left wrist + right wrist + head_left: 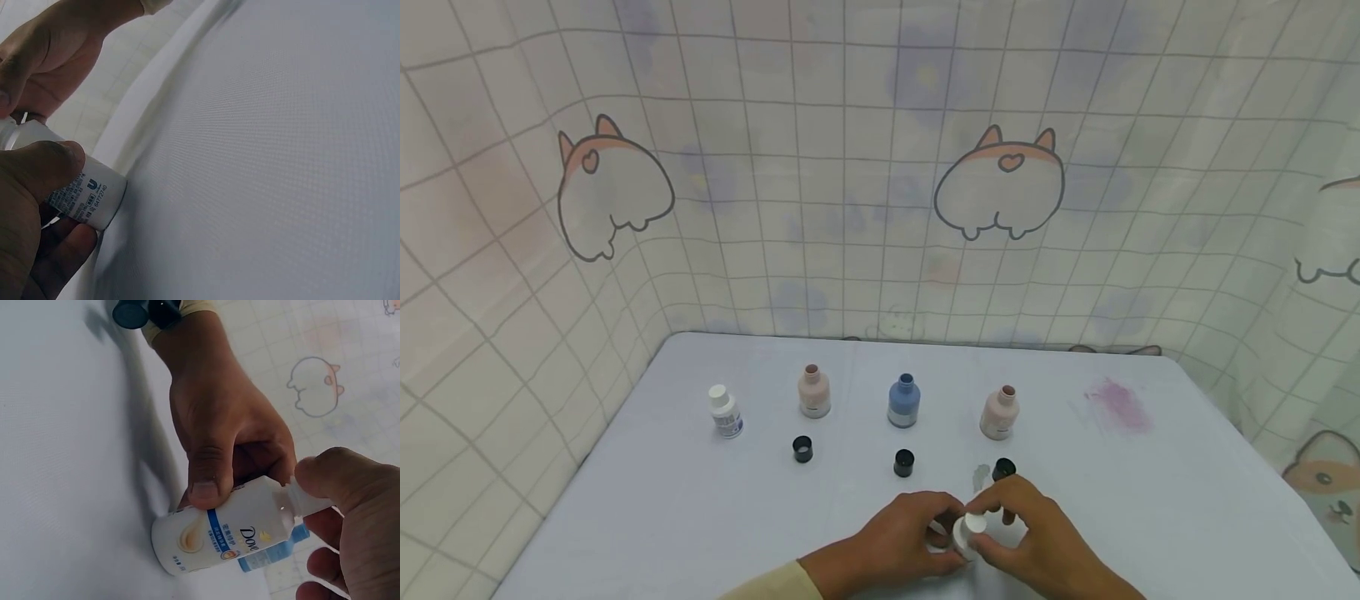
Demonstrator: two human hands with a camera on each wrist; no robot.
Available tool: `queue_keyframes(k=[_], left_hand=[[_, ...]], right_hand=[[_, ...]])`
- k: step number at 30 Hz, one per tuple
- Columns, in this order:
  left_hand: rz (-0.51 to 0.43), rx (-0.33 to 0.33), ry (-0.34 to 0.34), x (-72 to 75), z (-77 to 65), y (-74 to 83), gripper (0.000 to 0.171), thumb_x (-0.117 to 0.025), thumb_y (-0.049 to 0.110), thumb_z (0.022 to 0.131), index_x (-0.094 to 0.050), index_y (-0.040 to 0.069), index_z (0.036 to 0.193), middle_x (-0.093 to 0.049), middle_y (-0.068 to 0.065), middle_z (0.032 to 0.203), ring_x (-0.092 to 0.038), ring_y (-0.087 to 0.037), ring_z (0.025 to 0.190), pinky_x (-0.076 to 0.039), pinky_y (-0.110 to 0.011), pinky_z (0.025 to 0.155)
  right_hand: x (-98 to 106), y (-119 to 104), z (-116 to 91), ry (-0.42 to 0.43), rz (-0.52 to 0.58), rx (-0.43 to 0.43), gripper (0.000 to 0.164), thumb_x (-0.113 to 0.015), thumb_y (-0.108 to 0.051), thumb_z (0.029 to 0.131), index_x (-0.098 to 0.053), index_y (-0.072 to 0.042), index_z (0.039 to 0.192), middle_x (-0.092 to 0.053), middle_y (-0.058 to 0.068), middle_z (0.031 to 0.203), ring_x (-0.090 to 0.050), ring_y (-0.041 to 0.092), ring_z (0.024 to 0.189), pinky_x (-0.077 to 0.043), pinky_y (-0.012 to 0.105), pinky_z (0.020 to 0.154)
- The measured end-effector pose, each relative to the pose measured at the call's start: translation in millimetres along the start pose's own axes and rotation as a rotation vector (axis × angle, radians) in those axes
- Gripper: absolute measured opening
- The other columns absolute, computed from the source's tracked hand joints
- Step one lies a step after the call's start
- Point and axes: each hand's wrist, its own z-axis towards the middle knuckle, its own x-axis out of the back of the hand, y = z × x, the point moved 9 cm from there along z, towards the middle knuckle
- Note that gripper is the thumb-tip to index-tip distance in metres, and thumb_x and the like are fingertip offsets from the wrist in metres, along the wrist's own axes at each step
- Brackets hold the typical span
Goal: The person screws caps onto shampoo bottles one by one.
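Note:
A small white Dove bottle stands at the near edge of the table, its base on the white cloth. My left hand grips its body, the thumb pressed flat along the label side in the right wrist view. At the top, my right hand pinches the white cap between thumb and forefinger; the cap is on the bottle neck. Just beyond the right fingers lies a black cap, partly covered by them. In the left wrist view, printed text shows on the bottle's lower side.
Behind the hands stand a capped white bottle, a pink bottle, a blue bottle and another pink bottle, the last three uncapped. Black caps lie before them. A pink stain marks the cloth at right.

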Motion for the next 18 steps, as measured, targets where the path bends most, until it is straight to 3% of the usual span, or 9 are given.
queue_keyframes(k=[4, 7, 9, 12, 16, 18], left_hand=[[0.007, -0.005, 0.000, -0.3, 0.0, 0.6, 0.037, -0.075, 0.025, 0.081, -0.057, 0.025, 0.113, -0.058, 0.020, 0.102, -0.056, 0.007, 0.088, -0.050, -0.012, 0.072], [-0.001, -0.020, -0.001, -1.0, -0.1, 1.9, 0.037, -0.075, 0.024, 0.081, -0.057, 0.024, 0.113, -0.058, 0.020, 0.102, -0.056, 0.006, 0.089, -0.050, -0.011, 0.072], [-0.002, -0.027, -0.002, -1.4, -0.1, 2.6, 0.037, -0.074, 0.024, 0.082, -0.057, 0.024, 0.114, -0.057, 0.019, 0.103, -0.056, 0.007, 0.090, -0.049, -0.011, 0.072], [-0.006, -0.021, -0.002, -1.3, -0.1, 2.4, 0.040, -0.075, 0.024, 0.081, -0.056, 0.023, 0.117, -0.057, 0.019, 0.104, -0.055, 0.007, 0.091, -0.049, -0.011, 0.072], [-0.007, -0.006, 0.001, -0.1, -0.5, 1.4, 0.043, -0.076, 0.024, 0.080, -0.056, 0.023, 0.118, -0.057, 0.020, 0.104, -0.055, 0.007, 0.090, -0.049, -0.011, 0.072], [-0.008, -0.008, 0.001, 0.1, -0.6, 1.6, 0.043, -0.076, 0.024, 0.080, -0.056, 0.023, 0.118, -0.057, 0.019, 0.104, -0.055, 0.007, 0.090, -0.050, -0.011, 0.072]], right_hand=[[0.8, 4.8, -0.8, 0.006, -0.050, -0.111, 0.036, -0.080, -0.033, 0.074, -0.055, -0.030, 0.100, -0.054, -0.016, 0.098, -0.050, 0.008, 0.079, -0.047, 0.025, 0.064], [0.0, 8.7, -2.7, -0.029, -0.048, -0.180, 0.043, -0.077, -0.041, 0.075, -0.055, -0.031, 0.110, -0.054, -0.018, 0.103, -0.050, 0.008, 0.081, -0.047, 0.025, 0.065], [0.3, 8.6, -2.9, -0.052, -0.024, -0.187, 0.050, -0.077, -0.037, 0.076, -0.053, -0.029, 0.119, -0.055, -0.016, 0.109, -0.052, 0.009, 0.086, -0.048, 0.025, 0.067], [1.8, 0.0, -0.4, -0.059, 0.020, -0.074, 0.055, -0.078, -0.017, 0.077, -0.053, -0.021, 0.126, -0.057, -0.009, 0.115, -0.053, 0.010, 0.093, -0.049, 0.026, 0.071], [3.6, -13.0, 1.4, -0.037, 0.089, 0.119, 0.051, -0.072, 0.009, 0.072, -0.058, -0.011, 0.117, -0.060, 0.000, 0.111, -0.054, 0.012, 0.095, -0.049, 0.027, 0.071], [4.6, -15.5, 2.9, -0.031, 0.090, 0.108, 0.048, -0.073, 0.009, 0.071, -0.060, -0.011, 0.113, -0.061, -0.002, 0.107, -0.055, 0.013, 0.091, -0.049, 0.026, 0.068]])
